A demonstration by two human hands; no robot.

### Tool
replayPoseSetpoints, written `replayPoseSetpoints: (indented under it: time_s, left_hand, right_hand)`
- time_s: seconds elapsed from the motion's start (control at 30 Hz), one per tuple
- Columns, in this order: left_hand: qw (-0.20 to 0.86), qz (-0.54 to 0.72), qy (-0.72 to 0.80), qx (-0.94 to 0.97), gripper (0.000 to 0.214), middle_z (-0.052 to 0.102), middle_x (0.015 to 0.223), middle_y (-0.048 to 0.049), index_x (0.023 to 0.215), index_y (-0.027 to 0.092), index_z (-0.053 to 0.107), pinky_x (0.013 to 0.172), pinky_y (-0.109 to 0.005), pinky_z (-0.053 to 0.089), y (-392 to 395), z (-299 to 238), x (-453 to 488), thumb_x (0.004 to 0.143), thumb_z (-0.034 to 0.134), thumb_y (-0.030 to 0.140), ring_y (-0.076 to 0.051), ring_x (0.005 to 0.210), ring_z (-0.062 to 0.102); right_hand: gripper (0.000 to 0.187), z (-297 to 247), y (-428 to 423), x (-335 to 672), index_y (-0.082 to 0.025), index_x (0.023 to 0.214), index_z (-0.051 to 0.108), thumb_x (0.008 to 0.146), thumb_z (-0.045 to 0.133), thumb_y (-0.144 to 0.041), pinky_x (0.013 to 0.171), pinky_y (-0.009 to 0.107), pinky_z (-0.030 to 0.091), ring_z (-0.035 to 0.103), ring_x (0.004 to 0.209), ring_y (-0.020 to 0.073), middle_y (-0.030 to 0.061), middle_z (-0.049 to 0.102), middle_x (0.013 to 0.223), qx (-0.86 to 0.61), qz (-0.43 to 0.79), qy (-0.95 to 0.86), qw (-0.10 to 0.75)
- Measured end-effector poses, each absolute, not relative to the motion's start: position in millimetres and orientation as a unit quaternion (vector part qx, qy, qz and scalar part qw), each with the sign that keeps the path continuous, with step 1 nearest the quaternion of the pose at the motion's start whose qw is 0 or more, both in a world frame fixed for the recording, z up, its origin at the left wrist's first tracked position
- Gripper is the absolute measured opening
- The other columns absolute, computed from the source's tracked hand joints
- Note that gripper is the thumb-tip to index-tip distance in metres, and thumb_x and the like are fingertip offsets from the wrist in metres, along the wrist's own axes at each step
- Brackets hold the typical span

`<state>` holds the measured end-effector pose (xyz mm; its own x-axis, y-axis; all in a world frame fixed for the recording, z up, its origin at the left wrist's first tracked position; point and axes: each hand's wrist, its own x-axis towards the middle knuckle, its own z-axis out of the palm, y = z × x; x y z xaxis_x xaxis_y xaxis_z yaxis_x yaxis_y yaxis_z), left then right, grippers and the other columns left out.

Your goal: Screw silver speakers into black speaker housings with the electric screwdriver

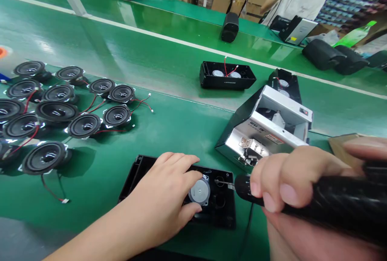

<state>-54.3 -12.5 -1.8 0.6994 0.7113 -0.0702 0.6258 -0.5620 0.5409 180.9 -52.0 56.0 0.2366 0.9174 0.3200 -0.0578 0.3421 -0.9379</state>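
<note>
A black speaker housing (pixel 226 214) lies on the green table in front of me, its inner side up. Seated in it is a speaker driver (pixel 200 191) with a round silver back. My left hand (pixel 169 190) rests over the housing, thumb and forefinger closed about the driver's edge. On the right, my right hand (pixel 290 178) is wrapped round a black electric screwdriver (pixel 329 200). Its thin bit points left, with the tip over the housing just right of the driver. Whether the tip touches a screw I cannot tell. My left hand covers the housing's left part.
Several loose speaker drivers (pixel 84 126) with red wires lie at the left. A silver screw feeder (pixel 272 128) stands right of the housing. Behind it are open speaker boxes (pixel 228 81) on the green conveyor belt (pixel 169 51). A person (pixel 302 3) is across the line.
</note>
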Motion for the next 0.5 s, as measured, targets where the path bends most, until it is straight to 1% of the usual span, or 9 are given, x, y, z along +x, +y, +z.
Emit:
replayPoseSetpoints:
  time_s: [0.07, 0.17, 0.23, 0.3, 0.33, 0.37, 0.4, 0.47, 0.5]
  left_hand:
    - [0.284, 0.075, 0.372, 0.88, 0.04, 0.066, 0.148, -0.0061, 0.122, 0.026, 0.075, 0.116, -0.059, 0.046, -10.3, 0.6, -53.7, 0.085, 0.089, 0.028, -0.033, 0.134, 0.061]
    - [0.296, 0.071, 0.363, 0.881, 0.04, 0.067, 0.146, -0.0043, 0.121, 0.027, 0.076, 0.115, -0.057, 0.045, -7.3, 3.5, -53.2, 0.083, 0.089, 0.023, -0.032, 0.134, 0.061]
    - [0.3, 0.066, 0.366, 0.878, 0.04, 0.067, 0.146, -0.0036, 0.12, 0.027, 0.076, 0.115, -0.056, 0.045, -5.9, 4.9, -52.6, 0.082, 0.089, 0.022, -0.031, 0.133, 0.06]
    - [0.302, 0.06, 0.371, 0.876, 0.04, 0.067, 0.146, -0.003, 0.12, 0.027, 0.077, 0.114, -0.056, 0.046, -5.0, 6.0, -51.6, 0.083, 0.089, 0.022, -0.031, 0.132, 0.06]
    - [0.304, 0.056, 0.373, 0.875, 0.04, 0.067, 0.145, -0.0029, 0.12, 0.028, 0.077, 0.114, -0.056, 0.046, -4.6, 6.6, -51.0, 0.082, 0.089, 0.022, -0.031, 0.131, 0.061]
    - [0.305, 0.051, 0.375, 0.874, 0.039, 0.067, 0.143, -0.0029, 0.119, 0.028, 0.077, 0.113, -0.056, 0.046, -4.1, 7.1, -50.4, 0.082, 0.089, 0.023, -0.031, 0.13, 0.061]
    - [0.307, 0.046, 0.376, 0.873, 0.038, 0.068, 0.142, -0.0028, 0.118, 0.028, 0.078, 0.113, -0.056, 0.046, -3.6, 7.6, -49.8, 0.082, 0.089, 0.023, -0.031, 0.129, 0.061]
    - [0.309, 0.04, 0.376, 0.872, 0.035, 0.068, 0.141, -0.0022, 0.116, 0.028, 0.078, 0.112, -0.056, 0.046, -2.9, 8.2, -49.2, 0.083, 0.089, 0.023, -0.031, 0.127, 0.061]
    - [0.31, 0.039, 0.377, 0.872, 0.034, 0.068, 0.14, -0.0017, 0.116, 0.029, 0.078, 0.112, -0.056, 0.046, -2.7, 8.2, -49.2, 0.084, 0.088, 0.023, -0.03, 0.127, 0.061]
  right_hand:
    - [0.016, 60.2, -45.7, 166.7, -0.04, 0.114, 0.072, 0.106, 0.067, -0.052, 0.046, 0.046, 0.058, 0.061, 0.048, 0.0271, -0.0019, 0.068, 0.065, -0.443, 0.379, -0.476, 0.659]
    - [0.019, 57.8, -41.0, 156.5, -0.038, 0.105, 0.075, 0.102, 0.071, -0.056, 0.046, 0.044, 0.057, 0.06, 0.047, 0.0267, -0.0006, 0.067, 0.061, -0.462, 0.381, -0.435, 0.673]
    - [0.022, 51.8, -39.7, 160.3, -0.038, 0.106, 0.076, 0.101, 0.071, -0.058, 0.05, 0.048, 0.059, 0.063, 0.051, 0.0287, 0.0016, 0.07, 0.065, -0.458, 0.406, -0.438, 0.659]
    - [0.023, 46.0, -38.0, 168.2, -0.039, 0.114, 0.076, 0.102, 0.07, -0.058, 0.054, 0.051, 0.061, 0.067, 0.057, 0.031, 0.0031, 0.073, 0.07, -0.443, 0.43, -0.468, 0.633]
    - [0.022, 44.2, -36.7, 171.7, -0.04, 0.112, 0.077, 0.102, 0.071, -0.058, 0.056, 0.051, 0.062, 0.068, 0.059, 0.0312, 0.003, 0.073, 0.071, -0.439, 0.433, -0.483, 0.622]
    - [0.023, 43.6, -35.0, 173.8, -0.039, 0.106, 0.078, 0.102, 0.07, -0.06, 0.055, 0.05, 0.062, 0.068, 0.058, 0.0304, 0.0026, 0.073, 0.07, -0.438, 0.428, -0.497, 0.615]
    - [0.028, 44.0, -33.0, 174.3, -0.037, 0.096, 0.079, 0.102, 0.069, -0.062, 0.054, 0.048, 0.061, 0.067, 0.056, 0.0291, 0.0021, 0.071, 0.068, -0.446, 0.42, -0.504, 0.609]
    - [0.044, 47.4, -29.1, 170.9, -0.031, 0.076, 0.077, 0.101, 0.068, -0.066, 0.05, 0.044, 0.059, 0.064, 0.051, 0.0265, 0.0017, 0.067, 0.062, -0.461, 0.414, -0.509, 0.598]
    - [0.049, 49.6, -27.4, 167.8, -0.029, 0.07, 0.075, 0.1, 0.069, -0.067, 0.049, 0.043, 0.058, 0.063, 0.049, 0.0255, 0.0019, 0.066, 0.059, -0.464, 0.416, -0.502, 0.599]
